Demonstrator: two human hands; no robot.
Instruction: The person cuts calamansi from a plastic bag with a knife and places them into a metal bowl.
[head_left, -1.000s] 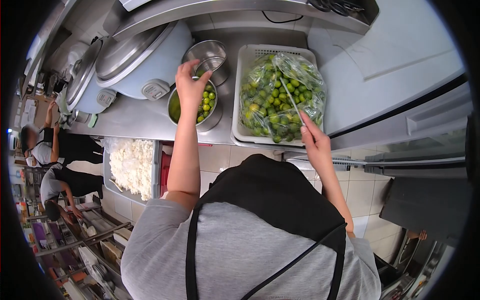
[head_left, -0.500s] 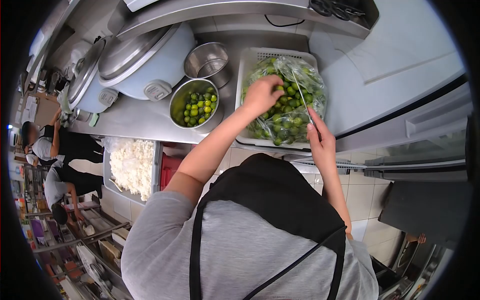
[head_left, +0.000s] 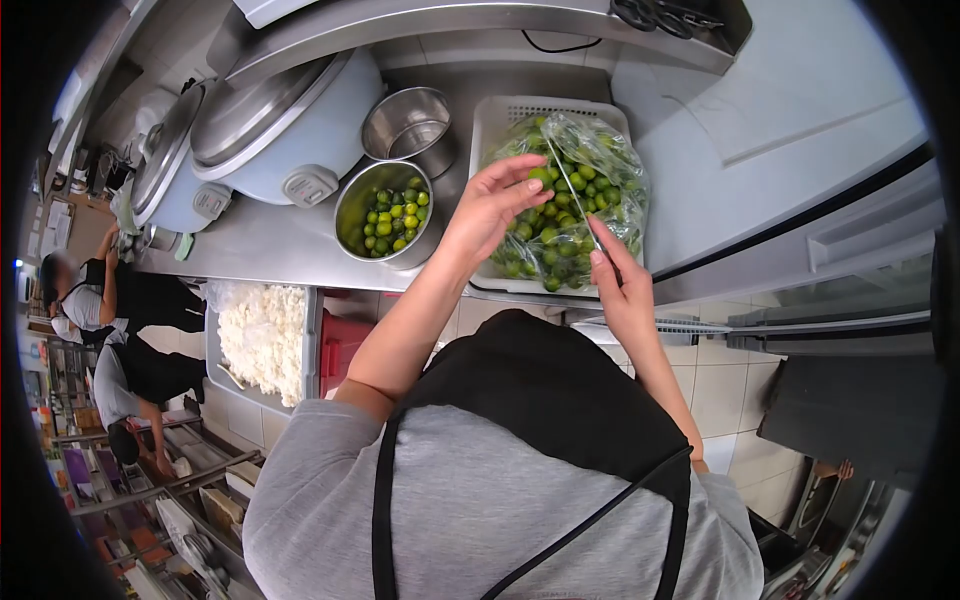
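My left hand (head_left: pixel 487 212) is closed on a small green lime (head_left: pixel 540 178), held between thumb and fingers above the left part of a clear plastic bag (head_left: pixel 622 165). In my right hand (head_left: pixel 625 285) is a knife (head_left: pixel 570 183), its thin blade pointing up and left so that the tip lies close to the held lime. Whether the blade touches that lime I cannot tell. Many more green limes (head_left: pixel 575 235) fill the bag, which sits in a white plastic basket (head_left: pixel 487 118). Left of the basket stands a steel pot (head_left: pixel 352 240) with green and yellowish limes inside.
Behind the pot is a second steel pot (head_left: pixel 408 125). Two large rice cookers (head_left: pixel 290 150) stand at the left of the steel counter (head_left: pixel 260 245). Below the counter edge is a grey bin of white rice (head_left: pixel 262 340). Two co-workers (head_left: pixel 145 380) are at far left.
My left hand has come up out of the limes and left with one lime. My right hand and the knife have shifted left, bringing the blade towards it.
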